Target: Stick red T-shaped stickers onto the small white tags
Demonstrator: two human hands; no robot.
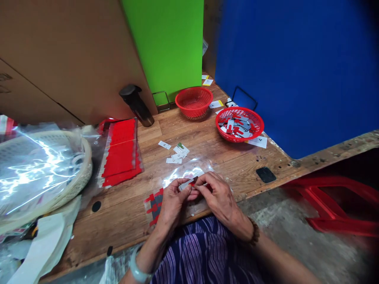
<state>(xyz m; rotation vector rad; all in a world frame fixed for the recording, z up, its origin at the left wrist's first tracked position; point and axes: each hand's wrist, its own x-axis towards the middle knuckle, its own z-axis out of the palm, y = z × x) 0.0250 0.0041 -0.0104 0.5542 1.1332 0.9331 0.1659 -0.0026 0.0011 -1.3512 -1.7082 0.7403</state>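
Observation:
Close to the table's front edge, my left hand (173, 201) pinches a small white card (185, 185) between thumb and fingers. My right hand (218, 194) is closed at the card's other end, its thumb and forefinger on a small red piece there. Fingers cover part of both. Under my hands lies a clear plastic sheet (174, 173). Beside my left wrist is a strip of red and dark grey pieces (154, 207). Several small white cards (177, 156) are scattered just beyond the sheet.
A red basket (260, 125) holds many red-and-white cards; another red basket (194, 103) stands behind it. Left are stacked red sheets (121, 154), a dark bottle (137, 105) and a plastic-covered cream basket (87, 157). Green (174, 43) and blue panels (290, 71) stand at the back.

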